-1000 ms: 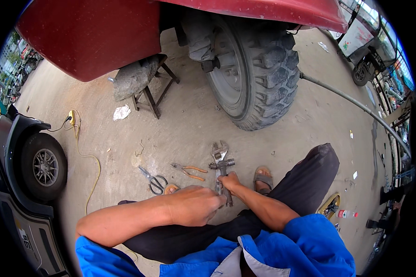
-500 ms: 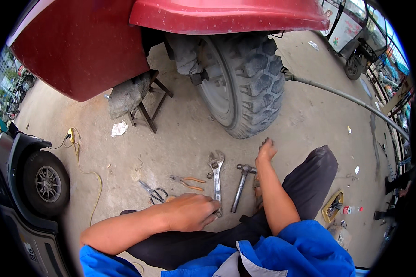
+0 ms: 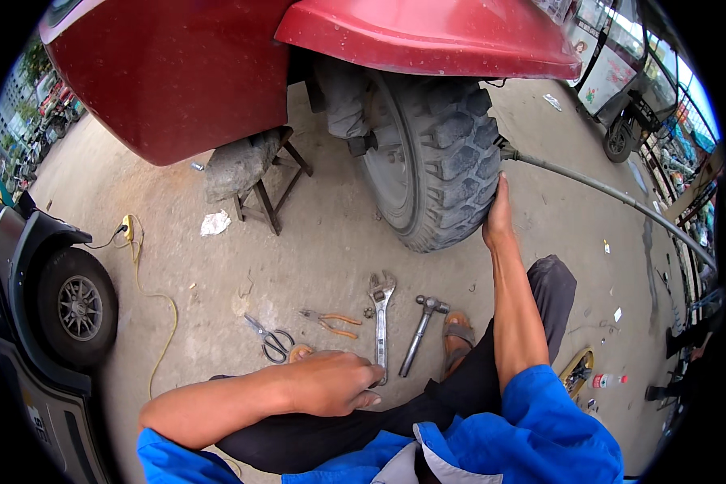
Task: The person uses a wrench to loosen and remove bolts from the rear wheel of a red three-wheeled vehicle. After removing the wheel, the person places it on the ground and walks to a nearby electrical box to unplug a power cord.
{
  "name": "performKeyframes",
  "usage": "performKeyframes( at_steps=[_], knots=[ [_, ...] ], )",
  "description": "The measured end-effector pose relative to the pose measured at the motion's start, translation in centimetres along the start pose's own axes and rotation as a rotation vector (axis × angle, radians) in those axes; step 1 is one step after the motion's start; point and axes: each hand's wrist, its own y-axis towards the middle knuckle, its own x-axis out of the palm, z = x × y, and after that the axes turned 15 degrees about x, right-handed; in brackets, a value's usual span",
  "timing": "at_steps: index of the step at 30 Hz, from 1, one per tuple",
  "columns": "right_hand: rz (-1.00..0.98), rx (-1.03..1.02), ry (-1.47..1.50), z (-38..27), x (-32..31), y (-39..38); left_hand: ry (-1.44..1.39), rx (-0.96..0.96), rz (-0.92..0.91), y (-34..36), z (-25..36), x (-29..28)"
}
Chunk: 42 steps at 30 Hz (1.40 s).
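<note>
My left hand (image 3: 339, 382) is curled at the lower end of an adjustable wrench (image 3: 381, 327) on the ground; whether it grips anything is hidden. My right hand (image 3: 496, 211) reaches up against the right side of the knobby tire (image 3: 448, 177), fingers stretched along the tread. A hammer (image 3: 421, 329) lies right of the wrench. Left of it are orange-handled pliers (image 3: 337, 323) and black-handled scissors (image 3: 276, 346). My sandalled foot (image 3: 458, 339) rests beside the hammer.
Overhead hangs red bodywork (image 3: 169, 73). A stone block (image 3: 234, 165) sits on a low stand. Beside it are a yellow power strip (image 3: 127, 230), a parked vehicle's wheel (image 3: 79, 306), a long metal pipe (image 3: 597, 191), a tray (image 3: 577, 371), a bottle (image 3: 609, 380) and a three-wheeler (image 3: 605, 73).
My right hand has let go of the hammer, which now lies apart from the wrench, and moved up to the tire. My left hand has stayed low, shifting slightly.
</note>
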Motion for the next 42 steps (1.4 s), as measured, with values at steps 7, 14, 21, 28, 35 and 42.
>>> performKeyframes(
  at_steps=[7, 14, 21, 28, 35, 42],
  knots=[
    [-0.005, -0.324, -0.620, 4.6, 8.9, -5.5, -0.013, -0.007, 0.028, 0.7, 0.1, -0.5],
    [0.065, -0.378, -0.792, 9.4, 13.1, -6.8, 0.064, -0.078, 0.093, -0.5, 0.2, -0.1],
    [0.114, -0.378, -0.564, 10.2, 10.7, -6.1, 0.017, -0.106, 0.062, -1.1, -0.4, 0.6],
    [0.183, 0.697, -1.063, 28.8, -0.7, -8.5, -0.026, -0.088, 0.069, -0.5, 0.0, 0.6],
    [-0.315, 0.733, -1.595, 30.8, 1.3, -16.8, 0.052, -0.098, 0.142, -1.4, 0.0, 1.0],
    [-0.317, 0.640, -1.660, 32.3, 1.1, -17.3, 0.051, -0.123, 0.156, -1.3, 0.1, 0.9]
  ],
)
